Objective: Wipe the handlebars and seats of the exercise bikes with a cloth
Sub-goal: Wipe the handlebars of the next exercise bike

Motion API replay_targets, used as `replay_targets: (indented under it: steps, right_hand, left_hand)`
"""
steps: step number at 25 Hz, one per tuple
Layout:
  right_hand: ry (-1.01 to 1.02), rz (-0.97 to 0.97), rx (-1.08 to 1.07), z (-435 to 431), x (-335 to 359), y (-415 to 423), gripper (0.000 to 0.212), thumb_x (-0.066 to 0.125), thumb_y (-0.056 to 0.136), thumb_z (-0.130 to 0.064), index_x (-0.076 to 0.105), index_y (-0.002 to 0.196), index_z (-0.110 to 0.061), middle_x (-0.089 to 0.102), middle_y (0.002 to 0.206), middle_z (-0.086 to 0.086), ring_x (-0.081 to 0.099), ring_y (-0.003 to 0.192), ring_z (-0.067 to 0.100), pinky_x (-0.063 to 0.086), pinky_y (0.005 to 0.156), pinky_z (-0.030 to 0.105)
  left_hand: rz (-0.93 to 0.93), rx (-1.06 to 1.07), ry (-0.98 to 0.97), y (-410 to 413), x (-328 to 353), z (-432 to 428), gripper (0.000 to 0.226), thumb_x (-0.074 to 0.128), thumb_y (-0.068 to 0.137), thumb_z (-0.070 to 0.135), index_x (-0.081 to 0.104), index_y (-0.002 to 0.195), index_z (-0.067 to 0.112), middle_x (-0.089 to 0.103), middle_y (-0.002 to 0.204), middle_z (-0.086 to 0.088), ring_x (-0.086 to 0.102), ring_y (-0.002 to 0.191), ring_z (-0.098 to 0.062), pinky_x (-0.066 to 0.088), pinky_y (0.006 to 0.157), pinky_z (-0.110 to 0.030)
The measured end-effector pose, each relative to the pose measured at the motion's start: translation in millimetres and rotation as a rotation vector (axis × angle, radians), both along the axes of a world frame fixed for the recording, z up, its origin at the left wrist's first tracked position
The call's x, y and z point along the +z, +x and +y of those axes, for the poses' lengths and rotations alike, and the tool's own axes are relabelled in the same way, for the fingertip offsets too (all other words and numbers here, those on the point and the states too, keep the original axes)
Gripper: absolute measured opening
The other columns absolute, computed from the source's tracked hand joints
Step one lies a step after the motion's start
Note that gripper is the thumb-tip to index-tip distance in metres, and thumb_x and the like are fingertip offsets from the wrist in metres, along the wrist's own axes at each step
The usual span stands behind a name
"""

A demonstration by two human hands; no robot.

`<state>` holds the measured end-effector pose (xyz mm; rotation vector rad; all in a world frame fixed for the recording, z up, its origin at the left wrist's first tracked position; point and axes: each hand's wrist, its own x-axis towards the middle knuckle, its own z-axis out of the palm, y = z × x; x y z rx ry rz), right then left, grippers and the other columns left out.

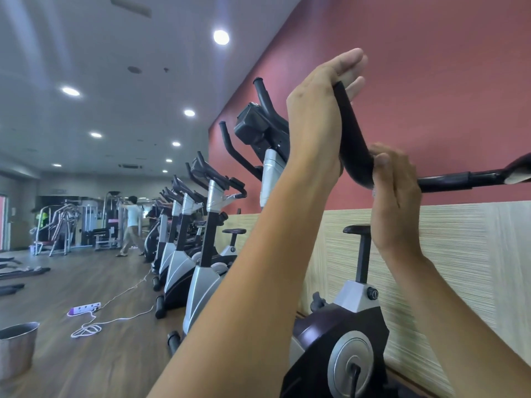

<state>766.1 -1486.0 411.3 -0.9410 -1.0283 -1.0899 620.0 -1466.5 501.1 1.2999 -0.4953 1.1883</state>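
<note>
Hands first: left hand [316, 119] flat with fingers straight, pressed against the upper end of the black handlebar [352, 139]; right hand [395, 193] curled round its lower bend. Beyond: seat [356, 229], row of exercise bikes [201, 271], power strip [84, 308] on the floor.

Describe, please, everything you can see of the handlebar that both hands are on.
The handlebar is a black, matte bar that looks padded. Its near end rises up and to the left. Below that it curves through a low bend, then runs right, thinner and glossier, to the picture's edge. The left hand presses flat against the raised end, fingers straight. The right hand curls over the bend.
</note>
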Motion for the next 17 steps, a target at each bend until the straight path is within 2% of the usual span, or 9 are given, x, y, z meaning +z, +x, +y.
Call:
replay_targets:
  steps: [3, 5, 9, 13, 15, 17]
  right_hand:
    - [-0.096, 0.054, 0.069, -7.1, 2.4, 29.2, 0.033, 0.031, 0.109, -0.028, 0.064, 0.108, -0.034, 0.057, 0.108, -0.035, 0.052, 0.111, 0.013, 0.041, 0.099, 0.046]
    - [-0.154, 0.114, 0.073, -10.7, 4.1, 49.1, 0.035, 0.029, 0.106, -0.031, 0.063, 0.107, -0.043, 0.057, 0.109, -0.035, 0.051, 0.114, 0.011, 0.04, 0.102, 0.04]
    - [-0.26, 0.151, 0.016, -17.2, 12.3, 86.1, 0.044, 0.027, 0.102, -0.03, 0.068, 0.115, -0.022, 0.06, 0.11, -0.023, 0.051, 0.118, 0.02, 0.039, 0.104, 0.045]
    - [-0.417, 0.076, -0.364, -27.1, 18.0, 109.0, 0.058, 0.014, 0.104, -0.031, 0.066, 0.117, -0.01, 0.065, 0.111, 0.008, 0.05, 0.104, 0.022, 0.037, 0.094, 0.048]
    - [-0.493, 0.032, -0.611, -37.9, 15.6, 117.0, 0.067, 0.003, 0.107, -0.037, 0.063, 0.121, -0.011, 0.065, 0.109, 0.011, 0.052, 0.104, 0.029, 0.036, 0.096, 0.048]
    - [-0.555, 0.03, -0.81, -46.4, 14.5, 121.2, 0.062, 0.004, 0.108, -0.038, 0.059, 0.125, -0.013, 0.064, 0.114, 0.01, 0.053, 0.112, 0.033, 0.032, 0.104, 0.052]
  left_hand:
    - [-0.011, -0.026, -0.01, 0.7, -0.1, -1.1, 0.032, 0.041, 0.097, 0.009, 0.071, 0.107, 0.008, 0.076, 0.108, -0.008, 0.071, 0.104, -0.019, 0.046, 0.107, -0.036]
    - [-0.019, -0.037, -0.008, 1.4, -0.8, -1.3, 0.031, 0.04, 0.096, 0.008, 0.07, 0.104, 0.008, 0.076, 0.105, -0.009, 0.072, 0.103, -0.02, 0.048, 0.105, -0.034]
    - [-0.019, -0.057, -0.011, 2.6, -1.5, -2.0, 0.03, 0.04, 0.093, 0.007, 0.069, 0.097, 0.011, 0.077, 0.1, -0.008, 0.073, 0.099, -0.019, 0.045, 0.108, -0.036]
    - [-0.003, -0.085, 0.006, 2.8, -0.3, 1.2, 0.031, 0.038, 0.093, 0.006, 0.068, 0.099, 0.009, 0.074, 0.094, -0.006, 0.071, 0.093, -0.019, 0.043, 0.11, -0.038]
    - [0.007, -0.09, 0.025, 1.5, -1.4, 1.6, 0.031, 0.038, 0.093, 0.006, 0.068, 0.101, 0.007, 0.073, 0.094, -0.007, 0.07, 0.094, -0.02, 0.044, 0.11, -0.04]
    - [0.012, -0.083, 0.03, 0.2, -0.6, 2.3, 0.031, 0.038, 0.093, 0.006, 0.067, 0.102, 0.005, 0.073, 0.094, -0.009, 0.07, 0.092, -0.021, 0.045, 0.108, -0.04]
